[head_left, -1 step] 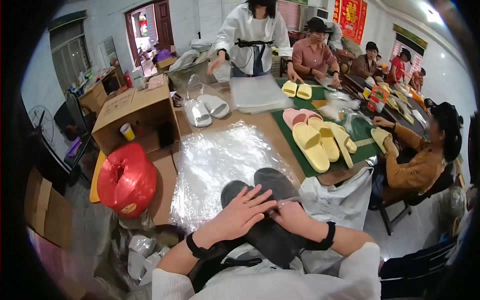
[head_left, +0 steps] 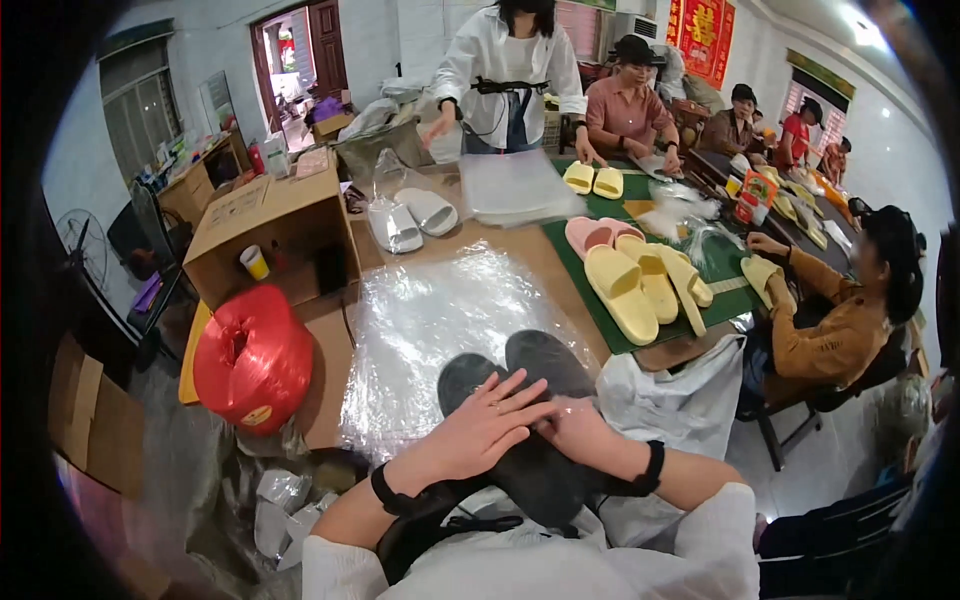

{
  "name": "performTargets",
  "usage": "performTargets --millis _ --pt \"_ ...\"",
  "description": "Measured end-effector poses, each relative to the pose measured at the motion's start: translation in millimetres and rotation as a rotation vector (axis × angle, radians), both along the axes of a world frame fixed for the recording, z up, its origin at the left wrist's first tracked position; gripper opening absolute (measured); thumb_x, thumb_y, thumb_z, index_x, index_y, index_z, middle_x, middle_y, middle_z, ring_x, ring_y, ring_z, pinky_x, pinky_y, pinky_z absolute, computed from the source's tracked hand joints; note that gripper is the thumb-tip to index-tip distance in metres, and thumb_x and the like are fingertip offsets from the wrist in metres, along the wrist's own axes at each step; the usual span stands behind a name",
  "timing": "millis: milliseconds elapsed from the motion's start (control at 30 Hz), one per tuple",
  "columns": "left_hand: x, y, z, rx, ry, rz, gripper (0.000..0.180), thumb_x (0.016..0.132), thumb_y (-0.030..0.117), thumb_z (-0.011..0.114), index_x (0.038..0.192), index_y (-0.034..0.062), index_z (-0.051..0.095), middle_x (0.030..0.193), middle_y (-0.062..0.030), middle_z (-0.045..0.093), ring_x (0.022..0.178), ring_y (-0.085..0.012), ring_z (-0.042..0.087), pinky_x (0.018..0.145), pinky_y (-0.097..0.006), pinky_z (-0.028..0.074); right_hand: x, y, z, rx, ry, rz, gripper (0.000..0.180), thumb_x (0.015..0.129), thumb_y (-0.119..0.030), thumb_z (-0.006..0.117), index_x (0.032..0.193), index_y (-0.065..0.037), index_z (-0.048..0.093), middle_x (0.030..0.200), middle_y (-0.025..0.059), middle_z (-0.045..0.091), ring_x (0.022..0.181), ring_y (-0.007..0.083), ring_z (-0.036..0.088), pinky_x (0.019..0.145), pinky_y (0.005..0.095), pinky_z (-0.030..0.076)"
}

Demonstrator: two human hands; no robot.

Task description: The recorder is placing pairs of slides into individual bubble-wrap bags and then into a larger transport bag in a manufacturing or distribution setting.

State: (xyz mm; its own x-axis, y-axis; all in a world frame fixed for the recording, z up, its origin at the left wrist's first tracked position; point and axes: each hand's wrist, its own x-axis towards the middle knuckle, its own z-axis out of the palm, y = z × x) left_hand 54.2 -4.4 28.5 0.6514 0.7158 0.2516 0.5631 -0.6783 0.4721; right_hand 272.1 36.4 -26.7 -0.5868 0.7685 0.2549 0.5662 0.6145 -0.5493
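A pair of black slippers (head_left: 552, 365) lies in front of me at the table's near edge, partly over a stack of clear plastic bags (head_left: 425, 345). Flat across the slippers rests my left hand (head_left: 490, 425), fingers spread. Close beside its fingertips, my right hand (head_left: 585, 435) is closed over the right part of the slippers. A shiny clear bit shows at its fingers, but what they grip is hidden. Dark bands circle both wrists.
A red twine roll (head_left: 252, 355) and a cardboard box (head_left: 270, 225) stand left. Bagged white slippers (head_left: 430, 212) lie beyond the bags, yellow slippers (head_left: 622, 290) on a green mat (head_left: 590, 310) to the right. A person (head_left: 840, 320) sits at right; others work across the table.
The black slippers have shifted very slightly up and left. My right hand has turned a little, while my left hand stays nearly still.
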Motion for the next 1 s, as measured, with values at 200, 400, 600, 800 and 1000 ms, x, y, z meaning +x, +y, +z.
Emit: performTargets --millis 200,400,600,800,1000 --pt "-1.7 -5.5 7.1 -0.047 -0.035 -0.123 0.044 0.102 0.020 0.043 0.145 0.0147 0.045 0.157 -0.0080 0.034 0.147 -0.0322 0.024 0.120 -0.053 0.012 -66.3 46.0 15.3 -0.003 -0.094 -0.120 0.034 0.091 -0.027 0.061 0.081 0.005 0.063 0.080 0.0269 0.065 0.077 0.0422 0.066 0.067 0.0478 0.054" --pt "-14.9 -18.2 19.0 -0.109 -0.045 -0.173 0.042 0.101 0.018 0.043 0.142 0.0142 0.049 0.156 -0.0084 0.035 0.146 -0.0314 0.026 0.120 -0.052 0.012 -141.8 104.3 -1.1 0.032 -0.023 -0.336 0.034 0.092 -0.028 0.058 0.083 0.005 0.062 0.084 0.0283 0.066 0.080 0.0453 0.067 0.073 0.0501 0.054" --pt "-80.8 -18.2 10.6 -0.066 -0.070 0.015 0.041 0.096 0.013 0.048 0.135 0.0161 0.059 0.150 -0.0072 0.045 0.146 -0.0314 0.029 0.120 -0.051 0.012 -167.7 122.9 -19.2 0.012 0.043 -0.339 0.047 0.086 -0.037 0.069 0.101 0.007 0.061 0.095 0.0297 0.066 0.091 0.0438 0.066 0.078 0.0484 0.053" --pt "-120.2 -54.4 -12.4 -0.055 -0.308 0.363 0.059 0.076 0.017 0.074 0.133 0.0111 0.058 0.152 -0.0159 0.037 0.140 -0.0349 0.036 0.113 -0.047 0.032 -78.1 7.9 -28.3 0.437 -0.018 0.153 0.067 0.083 -0.034 0.073 0.133 0.004 0.050 0.110 0.0225 0.062 0.099 0.0383 0.061 0.086 0.0423 0.050" --pt "-157.4 -42.0 -62.6 -0.594 -0.878 0.931 0.042 0.097 0.033 0.059 0.119 -0.0020 0.062 0.097 -0.0098 0.066 0.074 -0.0146 0.064 0.060 -0.029 0.054 49.5 -5.8 34.4 -0.848 0.382 0.129 0.027 0.093 -0.027 0.068 0.093 0.000 0.072 0.075 0.0041 0.068 0.063 0.0086 0.058 0.058 0.0244 0.047"
